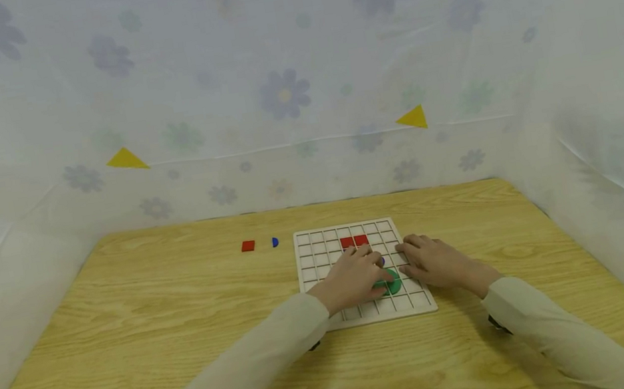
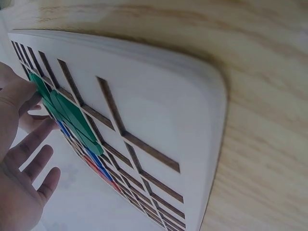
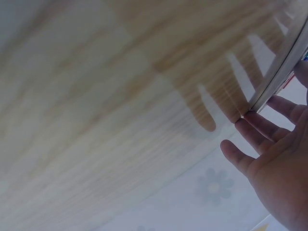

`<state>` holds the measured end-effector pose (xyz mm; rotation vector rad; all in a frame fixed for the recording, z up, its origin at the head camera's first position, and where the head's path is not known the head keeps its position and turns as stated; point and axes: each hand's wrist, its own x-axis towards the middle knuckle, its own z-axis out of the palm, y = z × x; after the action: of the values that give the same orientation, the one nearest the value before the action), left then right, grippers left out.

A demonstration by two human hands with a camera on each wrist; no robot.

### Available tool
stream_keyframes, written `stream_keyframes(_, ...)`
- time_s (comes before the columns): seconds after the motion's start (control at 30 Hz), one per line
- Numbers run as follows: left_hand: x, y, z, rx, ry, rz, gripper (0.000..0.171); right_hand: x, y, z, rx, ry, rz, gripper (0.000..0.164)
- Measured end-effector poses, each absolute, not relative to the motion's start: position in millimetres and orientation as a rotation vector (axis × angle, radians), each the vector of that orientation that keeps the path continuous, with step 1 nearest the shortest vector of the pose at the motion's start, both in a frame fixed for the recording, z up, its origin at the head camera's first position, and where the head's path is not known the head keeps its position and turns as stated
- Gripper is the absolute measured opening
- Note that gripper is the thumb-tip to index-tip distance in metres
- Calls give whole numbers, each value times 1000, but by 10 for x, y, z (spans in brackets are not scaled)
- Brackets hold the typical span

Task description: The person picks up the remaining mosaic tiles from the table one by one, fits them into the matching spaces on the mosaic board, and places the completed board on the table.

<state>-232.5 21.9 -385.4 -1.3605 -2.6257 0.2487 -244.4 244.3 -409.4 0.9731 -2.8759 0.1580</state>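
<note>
A pale board with a dark-lined grid (image 1: 314, 275) lies flat on the table. My left hand (image 1: 354, 275) is over it, palm down. Its thumb touches a green piece (image 1: 393, 282) with a rounded edge; in the left wrist view a large green half-disc (image 2: 74, 115) shows beside the thumb. Blue pieces (image 2: 94, 146) are partly hidden past the green. Two red squares (image 1: 354, 241) sit side by side toward the board's far edge. My right hand (image 1: 440, 261) rests at the board's right edge, fingertips touching it with fingers loosely extended in the right wrist view (image 3: 284, 159).
To the left of the board, a red square (image 1: 248, 245) and a small blue half-disc (image 1: 275, 242) lie on the wooden table (image 1: 182, 294). White flowered cloth (image 1: 297, 176) encloses the back and sides. Two yellow triangles (image 1: 127, 159) are on the back cloth.
</note>
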Motion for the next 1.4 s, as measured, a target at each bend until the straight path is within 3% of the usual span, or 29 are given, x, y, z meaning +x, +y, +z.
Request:
stream_keyframes(0.37, -2377, 43, -3819, -1334, -2659, 131, 30, -2455, 2448, -4112, 949, -2903, 167, 46)
stream_keyframes(1.4, -2882, -904, -3903, -796, -2786, -221, 24, -2447, 2445, -4103, 935, -2931, 177, 46)
